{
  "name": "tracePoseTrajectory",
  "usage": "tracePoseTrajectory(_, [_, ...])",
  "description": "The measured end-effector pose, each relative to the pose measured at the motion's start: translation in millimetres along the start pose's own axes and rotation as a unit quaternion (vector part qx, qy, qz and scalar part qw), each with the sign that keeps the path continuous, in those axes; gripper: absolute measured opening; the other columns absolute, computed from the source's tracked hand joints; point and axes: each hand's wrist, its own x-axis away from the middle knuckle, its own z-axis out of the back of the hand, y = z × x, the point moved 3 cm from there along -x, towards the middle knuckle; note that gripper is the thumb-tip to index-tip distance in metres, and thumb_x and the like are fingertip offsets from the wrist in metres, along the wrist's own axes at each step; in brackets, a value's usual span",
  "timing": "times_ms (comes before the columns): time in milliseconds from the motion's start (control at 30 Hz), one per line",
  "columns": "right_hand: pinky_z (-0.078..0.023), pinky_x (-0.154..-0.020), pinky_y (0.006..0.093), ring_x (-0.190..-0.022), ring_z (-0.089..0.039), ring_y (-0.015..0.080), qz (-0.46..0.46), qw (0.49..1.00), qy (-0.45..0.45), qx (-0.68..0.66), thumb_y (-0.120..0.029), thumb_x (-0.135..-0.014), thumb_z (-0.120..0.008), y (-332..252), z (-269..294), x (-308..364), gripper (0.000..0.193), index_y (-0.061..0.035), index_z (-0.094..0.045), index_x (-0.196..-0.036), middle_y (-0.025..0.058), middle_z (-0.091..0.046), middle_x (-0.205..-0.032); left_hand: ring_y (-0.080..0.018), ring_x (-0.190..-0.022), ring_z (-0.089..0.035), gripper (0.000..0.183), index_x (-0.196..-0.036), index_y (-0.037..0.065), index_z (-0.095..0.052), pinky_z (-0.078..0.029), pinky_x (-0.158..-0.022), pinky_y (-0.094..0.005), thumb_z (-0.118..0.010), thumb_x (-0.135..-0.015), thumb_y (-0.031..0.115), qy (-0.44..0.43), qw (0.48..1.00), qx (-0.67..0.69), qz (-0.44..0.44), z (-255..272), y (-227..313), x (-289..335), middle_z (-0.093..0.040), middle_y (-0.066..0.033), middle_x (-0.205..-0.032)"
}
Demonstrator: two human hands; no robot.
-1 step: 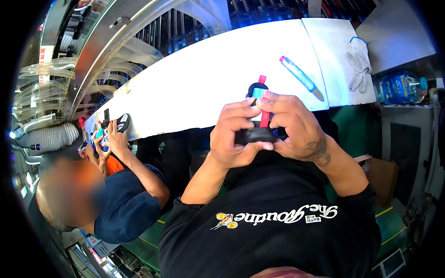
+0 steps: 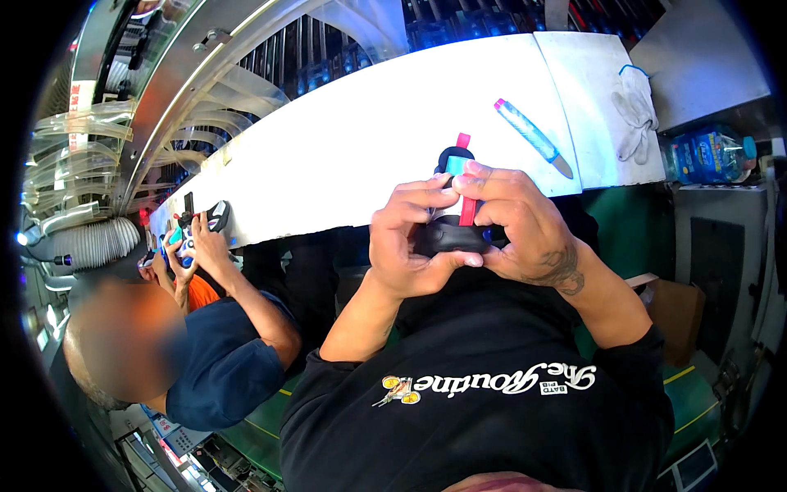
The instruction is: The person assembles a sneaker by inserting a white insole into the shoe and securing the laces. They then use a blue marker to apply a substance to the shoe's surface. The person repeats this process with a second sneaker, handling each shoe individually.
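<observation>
Between my hands is a small black sandal-like piece (image 2: 453, 239) with red straps and a light-blue patch; its exact kind is partly hidden by my fingers. My left hand (image 2: 408, 238) closes round its left side, thumb along the black lower part. My right hand (image 2: 520, 223) grips the right side, its fingertips pinching by the red strap (image 2: 468, 209). The fingertips of both hands almost meet over the middle. Beyond them, a knife (image 2: 533, 138) with a blue handle and a pink end lies on the white table (image 2: 393, 123).
A white glove (image 2: 633, 119) rests at the table's right end, near a blue-labelled bottle (image 2: 711, 156). To my left, a co-worker's hands (image 2: 205, 246) handle a black-and-white piece (image 2: 217, 215). Rollers (image 2: 328, 49) and clear hoses run behind the table. A cardboard box (image 2: 674, 316) stands at lower right.
Very little differs. My left hand and the black piece have shifted slightly, and the co-worker's hand has moved a little.
</observation>
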Motion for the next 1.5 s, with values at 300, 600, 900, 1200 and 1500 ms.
tracePoseTrajectory(300, [-0.031,-0.131,0.0557,-0.163,-0.028,0.0468,-0.079,0.984,-0.079,-0.141,-0.017,-0.073,-0.095,11.3,-6.2,14.7,0.115,-0.0028,-0.029,-0.166,0.0306,-0.026,-0.174,-0.0320,-0.134,-0.063,0.094,-0.133,0.006,-0.044,-0.053,-0.119,-0.0492,-0.109,-0.069,0.030,0.023,0.999,0.038,-0.013,8.0,-2.8,19.0,-0.063,-0.0174,-0.131])
tracePoseTrajectory(600, [-0.016,-0.136,0.0561,-0.168,-0.015,0.0445,-0.261,0.836,-0.101,-0.472,-0.042,-0.092,-0.075,32.8,-47.3,29.0,0.112,-0.0080,-0.010,-0.177,0.0273,-0.011,-0.180,-0.0360,-0.127,-0.068,0.093,-0.130,0.007,-0.048,-0.056,-0.113,-0.0508,-0.110,-0.065,0.030,0.063,0.996,0.066,0.015,15.6,-6.5,22.6,-0.066,-0.0161,-0.128])
tracePoseTrajectory(900, [-0.022,-0.134,0.0567,-0.165,-0.021,0.0462,-0.276,0.871,-0.149,-0.379,-0.048,-0.090,-0.081,40.0,-43.8,22.7,0.113,-0.0075,-0.018,-0.176,0.0293,-0.018,-0.176,-0.0380,-0.130,-0.068,0.092,-0.130,0.006,-0.054,-0.058,-0.109,-0.0508,-0.110,-0.062,0.033,0.041,0.998,0.036,-0.008,12.5,-8.4,20.2,-0.067,-0.0162,-0.131])
tracePoseTrajectory(1200, [-0.034,-0.127,0.0483,-0.150,-0.045,0.0318,-0.304,0.840,-0.109,-0.436,-0.042,-0.085,-0.082,45.4,-45.9,27.4,0.116,-0.0033,-0.020,-0.175,0.0197,-0.040,-0.162,-0.0408,-0.137,-0.061,0.067,-0.122,0.016,-0.058,-0.054,-0.115,-0.0550,-0.103,-0.075,0.030,0.006,0.994,-0.024,-0.103,1.7,-3.1,11.5,-0.059,-0.0181,-0.139])
tracePoseTrajectory(1500, [-0.035,-0.126,0.0483,-0.151,-0.044,0.0336,-0.278,0.901,-0.114,-0.312,-0.038,-0.084,-0.080,34.2,-45.9,18.0,0.103,-0.0037,-0.031,-0.169,0.0184,-0.037,-0.163,-0.0424,-0.134,-0.063,0.052,-0.109,0.013,-0.073,-0.057,-0.109,-0.0534,-0.106,-0.070,0.022,0.038,0.997,0.047,-0.053,13.4,-7.6,23.2,-0.062,-0.0203,-0.142])
